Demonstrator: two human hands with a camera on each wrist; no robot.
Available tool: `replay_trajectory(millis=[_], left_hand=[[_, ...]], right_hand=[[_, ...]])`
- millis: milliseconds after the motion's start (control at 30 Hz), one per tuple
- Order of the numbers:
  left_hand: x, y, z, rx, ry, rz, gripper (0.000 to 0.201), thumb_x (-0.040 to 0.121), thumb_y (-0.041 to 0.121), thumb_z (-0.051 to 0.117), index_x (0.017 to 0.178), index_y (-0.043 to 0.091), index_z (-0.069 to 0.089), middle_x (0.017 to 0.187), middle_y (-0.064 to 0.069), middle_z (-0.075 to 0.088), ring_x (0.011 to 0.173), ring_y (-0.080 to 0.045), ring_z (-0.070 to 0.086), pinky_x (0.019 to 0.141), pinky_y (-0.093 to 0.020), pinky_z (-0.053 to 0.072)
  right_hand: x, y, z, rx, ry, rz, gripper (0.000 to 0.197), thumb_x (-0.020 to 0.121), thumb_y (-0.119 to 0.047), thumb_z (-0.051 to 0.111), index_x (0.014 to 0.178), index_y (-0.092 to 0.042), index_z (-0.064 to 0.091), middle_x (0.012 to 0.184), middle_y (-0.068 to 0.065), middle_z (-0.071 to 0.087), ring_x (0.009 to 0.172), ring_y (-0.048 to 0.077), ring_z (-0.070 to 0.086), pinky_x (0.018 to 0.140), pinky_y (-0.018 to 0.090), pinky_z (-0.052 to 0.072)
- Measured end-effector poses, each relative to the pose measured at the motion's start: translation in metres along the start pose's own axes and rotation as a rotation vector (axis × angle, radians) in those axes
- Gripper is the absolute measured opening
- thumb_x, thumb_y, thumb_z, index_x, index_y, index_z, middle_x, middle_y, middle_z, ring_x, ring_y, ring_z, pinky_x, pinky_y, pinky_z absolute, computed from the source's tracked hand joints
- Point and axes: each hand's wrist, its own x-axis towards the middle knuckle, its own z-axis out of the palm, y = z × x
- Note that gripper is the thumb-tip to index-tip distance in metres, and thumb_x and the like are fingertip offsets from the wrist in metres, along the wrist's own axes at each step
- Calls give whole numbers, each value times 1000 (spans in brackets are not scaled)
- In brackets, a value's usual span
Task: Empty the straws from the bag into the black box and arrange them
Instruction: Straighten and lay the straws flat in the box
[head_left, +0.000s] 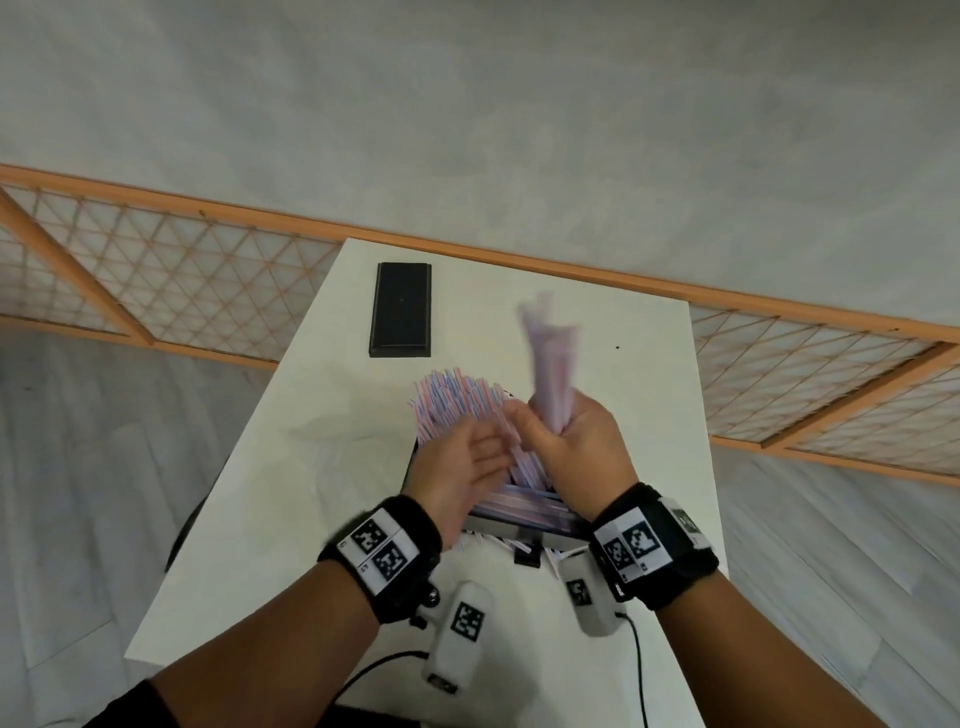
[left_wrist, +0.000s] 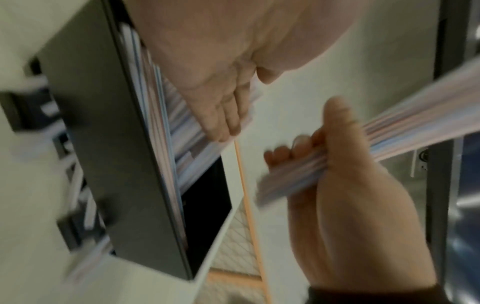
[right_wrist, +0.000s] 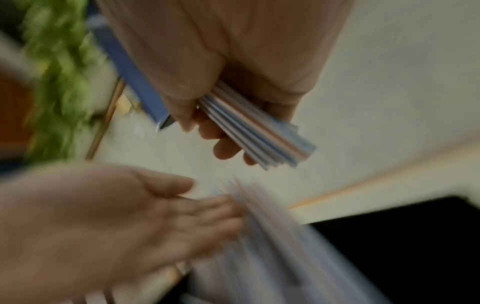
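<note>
The black box (head_left: 511, 531) stands on the white table (head_left: 291, 519) under my hands, its dark wall (left_wrist: 116, 144) close in the left wrist view. Pink, blue and white striped straws (head_left: 457, 400) fill it and fan out over its far end. My left hand (head_left: 493, 447) lies open, its straight fingers (left_wrist: 221, 121) resting on the straws in the box. My right hand (head_left: 563, 423) grips a blurred bunch of straws (head_left: 548, 353) upright above the box's right side; the bundle (right_wrist: 259, 127) sticks out past its curled fingers. A faint clear bag (head_left: 343, 436) lies left of the box.
A flat black lid (head_left: 400, 312) lies at the far left of the table. A few loose straws (head_left: 498, 543) lie by the box's near end. A wooden lattice screen (head_left: 156, 270) runs behind the table. Cables (head_left: 636, 670) hang at the near edge.
</note>
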Motion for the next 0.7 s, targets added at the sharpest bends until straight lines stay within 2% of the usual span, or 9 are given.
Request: replay_trajectory(millis=[133,200,267,333,367,400,533,600,700], left_hand=[[-1,16,-42,-41,175,180,38,108,42,44,116,14,69,113,-9,77,106,-21,73,98,-38,55],[-2,20,-56,10,202,231,39,108,46,43,120,18,67,116,-3,76,109,-18,71,95,-34,55],[-1,16,-67,207,189,305,35,102,53,48,116,29,69,119,4,74,115,-14,68,101,-36,52],[-1,7,-75,535,105,415,32,100,55,53,119,34,69,125,11,70,117,0,63,109,-31,46],[-3,2,-76,710,55,455,33,102,52,54,125,32,67,129,14,67,116,10,58,109,-24,44],[-4,-3,-78,855,9,499,36,102,51,55,130,30,63,132,14,63,116,12,55,107,-20,42],[0,-22,-84,1324,-132,695,55,95,59,52,137,23,55,139,9,52,126,-10,46,112,-24,27],[6,-27,-85,1436,-149,767,53,95,54,55,136,20,58,137,6,53,122,-13,47,109,-26,31],[15,-28,-85,1558,-132,844,41,97,47,52,127,21,63,125,6,60,111,-15,54,101,-36,40]], right_hand=[[10,34,2,-728,-371,-99,17,93,-34,63,89,-22,50,77,-1,59,71,24,55,62,32,40],[11,49,5,-836,-489,-75,18,94,-38,60,101,-22,55,92,1,65,83,25,61,67,31,40],[11,58,11,-910,-591,-78,23,95,-38,58,107,-19,55,102,4,66,94,27,64,71,33,44],[12,63,18,-957,-654,-78,25,95,-37,57,110,-18,55,108,7,66,99,28,63,77,36,48],[13,64,22,-969,-661,-81,25,95,-37,57,111,-18,56,110,7,66,101,28,63,80,36,49],[14,65,25,-974,-658,-94,25,95,-36,57,112,-18,57,112,6,67,103,28,63,82,36,50],[14,67,38,-918,-633,-155,29,96,-39,59,115,-17,56,113,7,66,103,28,64,82,36,50],[13,70,39,-792,-618,-162,34,93,-42,64,112,-15,56,111,6,63,100,25,61,80,33,46],[11,73,34,-617,-583,-189,38,85,-47,73,99,-18,55,98,-1,53,86,17,50,74,29,40]])
